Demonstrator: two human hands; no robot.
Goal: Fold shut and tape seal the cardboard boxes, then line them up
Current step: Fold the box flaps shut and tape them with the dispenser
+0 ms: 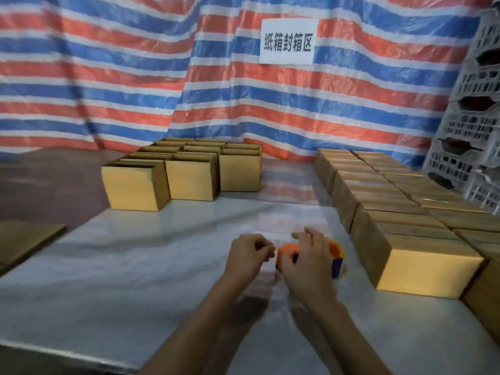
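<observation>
Boxes stand in two groups on the counter [135,266]. At the back left, the open boxes [189,169] sit packed side by side in three rows running away from the camera, their tops not folded shut. From this angle their insides are hidden, so I cannot tell what they hold. Along the right side, the closed boxes [392,212] lie in two long rows, touching one another, flaps down and tops flat. The nearest one has its bright front face turned toward the camera.

Between the two groups, near the front of the closed rows, is the tape dispenser [286,253], orange with a purple part. The right hand [305,261] grips it from above, thumb and lower fingers curled round the orange body and forefinger lifted. Whether it rests on the counter or is held just off it is unclear. The left hand [247,255] is just beside it, fingers curled and thumb pinched against forefinger. The blur hides whether a tape end lies between them.

A flat cardboard sheet [24,242] lies at the far left edge. Behind hangs a red, white and blue striped tarpaulin [108,77] bearing a white sign [288,41], and grey plastic crates [473,117] are stacked at right.
</observation>
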